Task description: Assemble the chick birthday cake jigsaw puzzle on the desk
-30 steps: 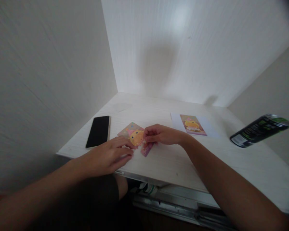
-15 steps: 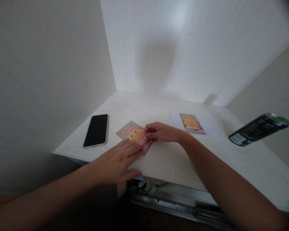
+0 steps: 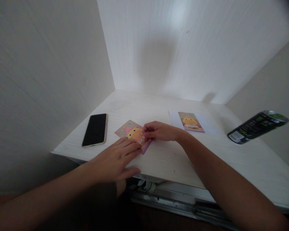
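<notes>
A picture card [image 3: 127,128] of a yellow plush-like figure in a pink party hat lies turned at an angle on the white surface. My left hand [image 3: 119,157] rests over its lower left edge, fingers stretched out flat and thumb apart. At the card's right side, my right hand [image 3: 156,131] has thumb and fingers pinched together against the picture. Whatever sits between those fingertips is hidden. The hands are close together but leave the figure's head and the card's upper left corner showing.
A phone [image 3: 95,130] with a dark screen lies to the left. Behind it is a thin clear sheet [image 3: 120,104]. To the right, a similar printed picture [image 3: 190,122] lies on white paper [image 3: 208,124], and a dark can [image 3: 256,126] stands farther right. White walls [image 3: 159,48] enclose the surface.
The whole view has shifted slightly. Both hands keep nearly the same pose on the card, with the right fingertips still pinched at its right side.
</notes>
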`<state>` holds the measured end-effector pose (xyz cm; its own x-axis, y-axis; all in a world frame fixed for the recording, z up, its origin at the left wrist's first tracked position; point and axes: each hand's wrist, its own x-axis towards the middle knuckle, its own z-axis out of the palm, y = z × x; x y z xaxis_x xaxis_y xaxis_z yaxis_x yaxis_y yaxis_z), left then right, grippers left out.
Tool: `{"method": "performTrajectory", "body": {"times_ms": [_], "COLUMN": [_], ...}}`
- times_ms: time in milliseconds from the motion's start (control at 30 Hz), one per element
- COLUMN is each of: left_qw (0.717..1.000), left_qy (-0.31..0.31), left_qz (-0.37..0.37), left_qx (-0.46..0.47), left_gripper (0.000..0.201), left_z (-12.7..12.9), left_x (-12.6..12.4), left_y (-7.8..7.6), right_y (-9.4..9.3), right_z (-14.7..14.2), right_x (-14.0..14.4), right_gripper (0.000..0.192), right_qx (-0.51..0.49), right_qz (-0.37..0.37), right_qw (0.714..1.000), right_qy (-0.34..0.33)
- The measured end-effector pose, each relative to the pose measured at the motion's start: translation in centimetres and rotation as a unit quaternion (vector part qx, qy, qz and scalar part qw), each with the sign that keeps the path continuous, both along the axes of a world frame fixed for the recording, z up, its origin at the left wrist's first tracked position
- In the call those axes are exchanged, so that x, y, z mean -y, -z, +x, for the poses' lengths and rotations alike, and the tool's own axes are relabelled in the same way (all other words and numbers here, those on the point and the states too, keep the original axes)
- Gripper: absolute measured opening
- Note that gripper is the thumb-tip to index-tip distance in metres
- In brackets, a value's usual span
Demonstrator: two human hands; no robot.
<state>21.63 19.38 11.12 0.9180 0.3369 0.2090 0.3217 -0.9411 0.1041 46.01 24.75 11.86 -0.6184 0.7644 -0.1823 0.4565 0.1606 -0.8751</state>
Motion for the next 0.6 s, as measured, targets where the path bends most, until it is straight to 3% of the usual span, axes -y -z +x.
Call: {"method": "performTrajectory", "body": {"times_ms": [133, 367, 600], "left_qw": [1.0, 0.994, 0.995], "left_qy": [-0.019, -0.059, -0.059], "left_qz": [0.003, 0.067, 0.042], "left_qx": [0.005, 0.063, 0.063], "left_gripper": [0.047, 0.042, 0.036], "left_z": [0.2, -1.0, -1.0], "left_x": [0.3, 0.2, 0.1], "left_y": [-0.1, 1.1, 0.5], "right_y": [0.2, 0.0, 0.1], "right_z": [0.0, 0.0, 0.0], "right_x": [-0.1, 0.0, -0.1], "right_gripper": [0.014, 0.014, 0.01], "right_qx": [0.006, 0.017, -0.029], "right_qz": [0.016, 0.038, 0.015], "right_qw": [1.0, 0.999, 0.999], "right_qy": [-0.007, -0.014, 0.027]}}
